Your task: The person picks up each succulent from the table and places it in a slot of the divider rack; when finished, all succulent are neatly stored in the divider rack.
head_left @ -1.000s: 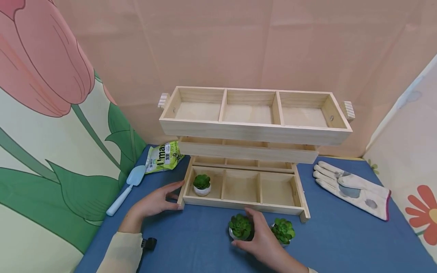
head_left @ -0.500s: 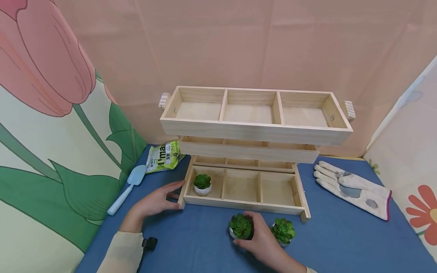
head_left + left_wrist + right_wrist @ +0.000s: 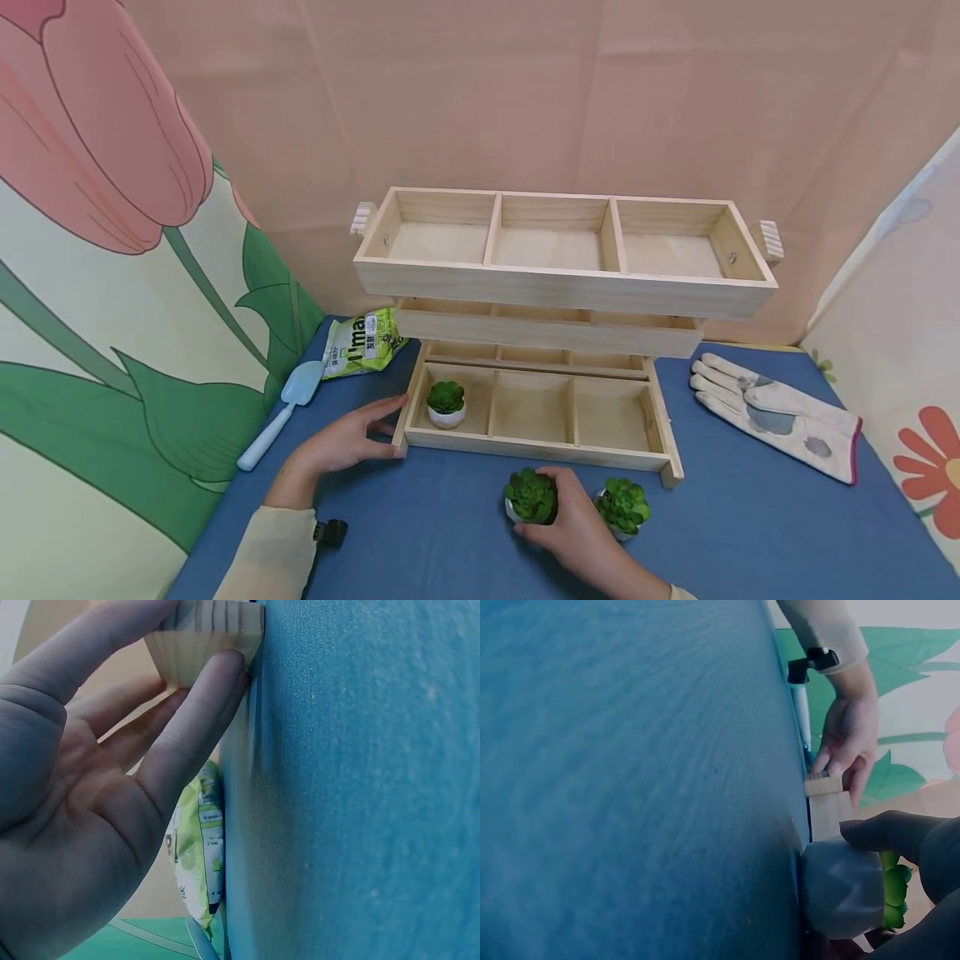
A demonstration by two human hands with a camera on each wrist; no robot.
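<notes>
Gripping a small green rosette plant in a faceted white pot [image 3: 531, 497], the right hand [image 3: 573, 531] has its thumb on the near side and its fingers on the far side. The pot appears to stand on the blue cloth-covered surface [image 3: 442, 525], in front of the pale wooden tiered stand [image 3: 562, 287]. The left hand [image 3: 337, 446] holds the front end of the stand's left wooden foot [image 3: 180, 649] between thumb and fingers.

A good grip here likely bears on the rigid pot wall, where the right wrist view shows the thumb, rather than on leaves that could bend or slip. A light, even squeeze should do; uneven force might tip so small a pot. A second green rosette plant in a white pot [image 3: 624, 506] is just beside the right hand, so the knuckles are best not pushed outward. For the left hand, steadying the foot without lifting seems wise, since a third green plant in a round white pot [image 3: 446, 404] stands upright in the leftmost compartment of the lowest front tray [image 3: 525, 447].
</notes>
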